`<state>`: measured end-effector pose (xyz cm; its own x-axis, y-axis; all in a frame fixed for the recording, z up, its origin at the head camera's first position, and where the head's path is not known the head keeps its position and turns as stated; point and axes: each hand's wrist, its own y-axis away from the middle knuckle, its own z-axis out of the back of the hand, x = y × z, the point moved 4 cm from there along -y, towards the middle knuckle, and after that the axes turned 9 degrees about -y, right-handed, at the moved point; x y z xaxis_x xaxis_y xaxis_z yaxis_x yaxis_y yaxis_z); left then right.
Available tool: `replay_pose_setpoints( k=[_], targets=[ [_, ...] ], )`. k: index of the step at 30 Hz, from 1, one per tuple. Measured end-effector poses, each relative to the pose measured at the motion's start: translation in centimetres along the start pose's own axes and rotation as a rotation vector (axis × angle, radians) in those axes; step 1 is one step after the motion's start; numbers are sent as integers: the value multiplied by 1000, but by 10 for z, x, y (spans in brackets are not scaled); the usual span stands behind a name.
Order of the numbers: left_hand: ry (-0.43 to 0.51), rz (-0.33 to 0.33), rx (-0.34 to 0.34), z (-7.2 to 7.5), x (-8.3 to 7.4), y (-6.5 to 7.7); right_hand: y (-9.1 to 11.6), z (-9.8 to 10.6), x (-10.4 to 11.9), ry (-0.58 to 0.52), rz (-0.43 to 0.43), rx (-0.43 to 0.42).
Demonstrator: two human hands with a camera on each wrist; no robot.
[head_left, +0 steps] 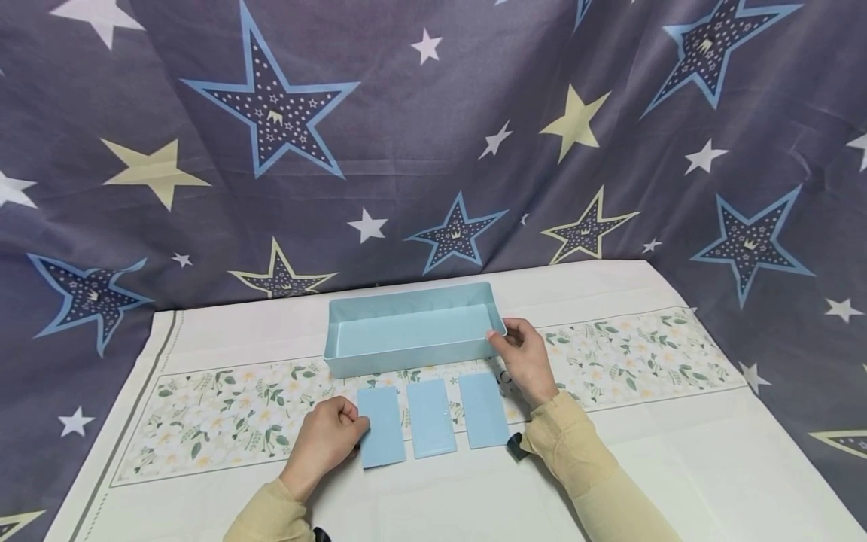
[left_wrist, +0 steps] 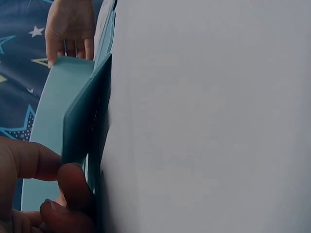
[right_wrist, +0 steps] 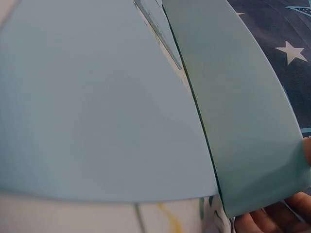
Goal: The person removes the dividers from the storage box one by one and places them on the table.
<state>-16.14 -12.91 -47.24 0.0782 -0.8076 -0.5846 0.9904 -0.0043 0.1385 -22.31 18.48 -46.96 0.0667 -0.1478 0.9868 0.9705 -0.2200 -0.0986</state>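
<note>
A long, open light-blue box [head_left: 413, 360] stands on the table, and my right hand [head_left: 530, 364] grips its right front corner, thumb over the rim. In the right wrist view the fingers [right_wrist: 272, 218] reach the end of the box. Three blue rectangular panels are lined up in front of it. My left hand [head_left: 323, 438] pinches the left panel [head_left: 382, 430] at its left edge; the left wrist view shows this panel [left_wrist: 80, 126] tilted up from the table. Beside it are the middle panel [head_left: 432, 421] and the right panel [head_left: 484, 414], which no hand touches.
A white cloth [head_left: 433, 500] with a floral strip [head_left: 223, 421] covers the table. Behind it hangs a dark curtain [head_left: 379, 150] with stars. A small black object [head_left: 517, 447] sits at the right sleeve's cuff.
</note>
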Motion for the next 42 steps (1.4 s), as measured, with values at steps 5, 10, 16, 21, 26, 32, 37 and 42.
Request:
replay_pose_setpoints(
  k=[5, 10, 16, 21, 26, 32, 37, 42],
  targets=[
    [-17, 0, 0, 0, 0, -1, -12, 1, -24, 43, 28, -20],
    [-47, -14, 17, -1, 0, -4, -9, 1, -18, 26, 30, -4],
    [-53, -18, 66, 0, 1, -6, 1, 1, 5, -3, -18, 8],
    [-67, -35, 93, 1, 0, -8, 1, 1, 3, -2, -19, -3],
    [-83, -43, 112, 2, -1, -9, 1, 1, 1, 4, 7, -11],
    [-118, -67, 119, 4, -4, -10, 0, 1, 0, 13, 8, -2],
    [-129, -68, 120, 4, -4, -11, 0, 1, 2, -1, -7, -3],
    [-126, -65, 123, 4, -4, -11, 1, 0, 2, 5, -7, -9]
  ],
)
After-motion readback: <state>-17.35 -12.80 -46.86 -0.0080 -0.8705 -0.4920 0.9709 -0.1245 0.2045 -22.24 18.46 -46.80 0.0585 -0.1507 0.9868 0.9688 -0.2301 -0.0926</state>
